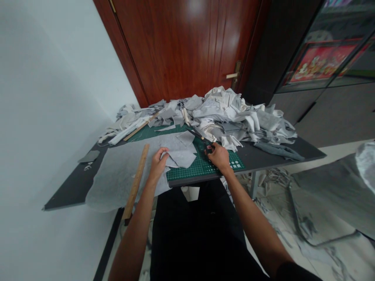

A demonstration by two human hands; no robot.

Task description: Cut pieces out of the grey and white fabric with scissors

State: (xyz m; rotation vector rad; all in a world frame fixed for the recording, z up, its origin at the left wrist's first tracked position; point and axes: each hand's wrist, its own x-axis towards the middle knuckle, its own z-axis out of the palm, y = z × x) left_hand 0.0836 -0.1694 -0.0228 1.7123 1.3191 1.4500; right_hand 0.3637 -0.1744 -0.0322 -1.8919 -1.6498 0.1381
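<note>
Grey fabric [117,166] partly over the green cutting mat [187,172], an edge pinched between thumb and fingers of my left hand [159,160], black scissors [202,137] to the right, handles within my curled right hand [220,157], wooden ruler [137,177] on the fabric, scrap pile [219,108] beyond.

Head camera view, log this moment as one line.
left hand: pinching grey fabric; right hand: holding black scissors; wooden ruler: lying on large grey sheet; green cutting mat: on table; fabric scraps: piled at back
</note>
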